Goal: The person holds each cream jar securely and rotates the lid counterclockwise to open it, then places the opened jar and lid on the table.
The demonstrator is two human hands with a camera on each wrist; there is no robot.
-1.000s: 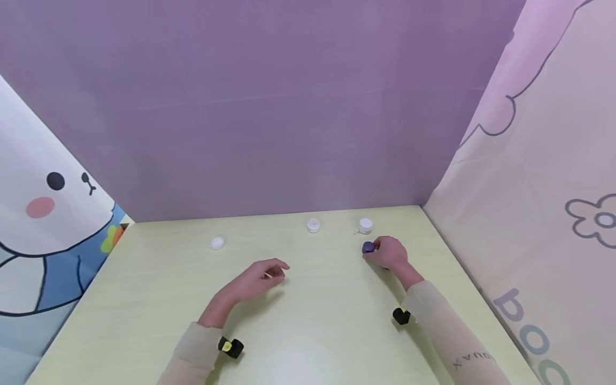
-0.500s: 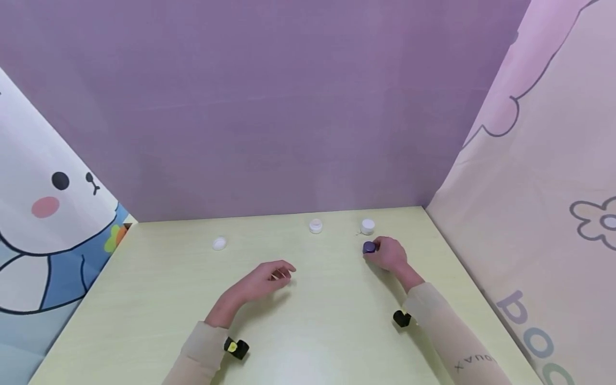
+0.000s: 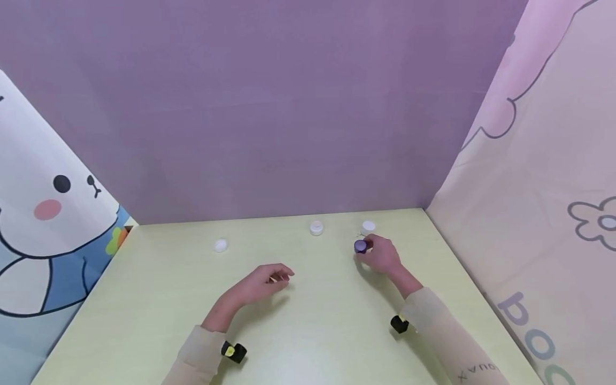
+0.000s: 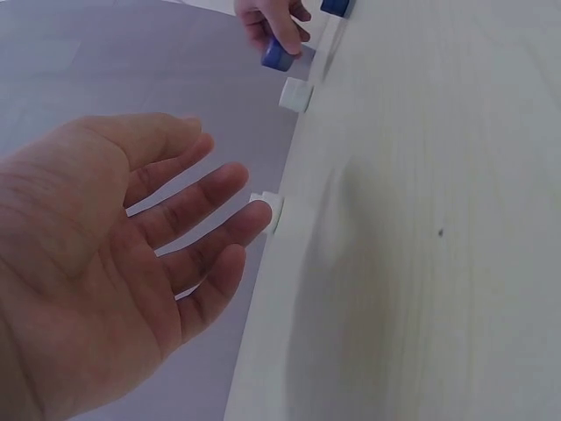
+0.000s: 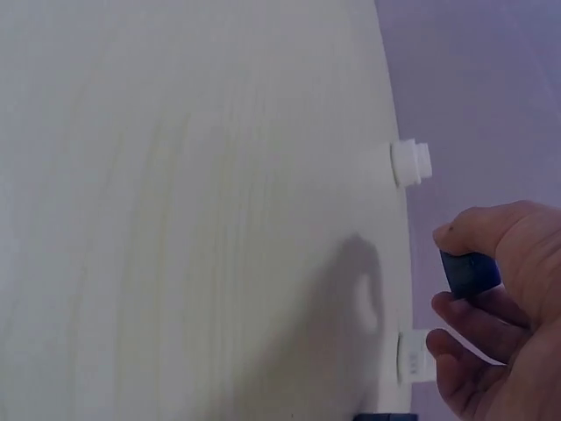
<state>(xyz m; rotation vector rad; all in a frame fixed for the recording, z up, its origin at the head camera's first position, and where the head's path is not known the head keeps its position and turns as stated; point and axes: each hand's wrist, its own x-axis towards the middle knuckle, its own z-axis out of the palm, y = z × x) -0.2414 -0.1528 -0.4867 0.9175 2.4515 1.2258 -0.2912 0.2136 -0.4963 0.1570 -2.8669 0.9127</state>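
My right hand [image 3: 380, 254] pinches a small dark blue round cap [image 3: 360, 246] between thumb and fingers, raised above the table. In the right wrist view the cap [image 5: 471, 274] shows a smooth side. Just behind it stands a white round container [image 3: 368, 228]. My left hand [image 3: 264, 282] hovers over the table with loosely curved fingers and holds nothing. Beyond it, near the back edge, sits a white jar [image 3: 316, 228] with a narrower raised neck. A second dark blue piece [image 4: 335, 6] shows partly in the left wrist view, on the table near the right hand.
A flat white disc [image 3: 220, 245] lies on the pale wooden table [image 3: 168, 299] at the back left. A purple backdrop [image 3: 279, 117] rises at the back edge. Printed cloth walls [image 3: 544, 203] stand at both sides. Black wrist cameras [image 3: 234, 352] hang below the sleeves.
The right hand has shifted slightly left with the blue cap, whose round face now shows more. The left hand moved slightly right, then stayed nearly still.
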